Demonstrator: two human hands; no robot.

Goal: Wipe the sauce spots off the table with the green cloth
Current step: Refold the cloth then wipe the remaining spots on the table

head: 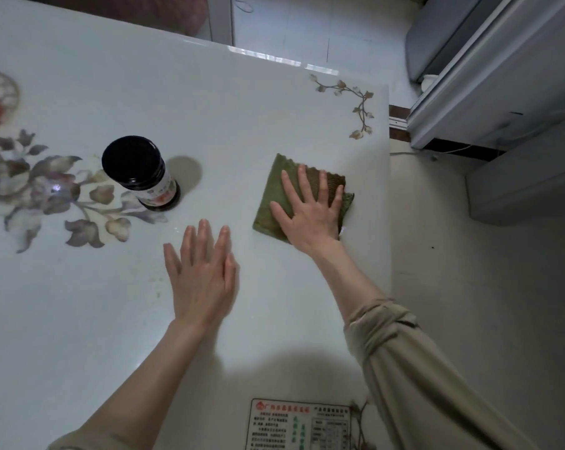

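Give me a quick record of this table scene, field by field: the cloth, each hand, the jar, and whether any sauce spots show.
cloth: green cloth, folded, lying flat near the table's right edge
right hand: right hand pressed flat on the cloth, fingers spread
left hand: left hand open, palm down over the bare table, holding nothing
jar: dark-lidded jar upright, left of the cloth, apart from both hands
sauce spots: none clearly visible; a dark patch on the cloth's far right part may be a stain
other: printed label at the near edge
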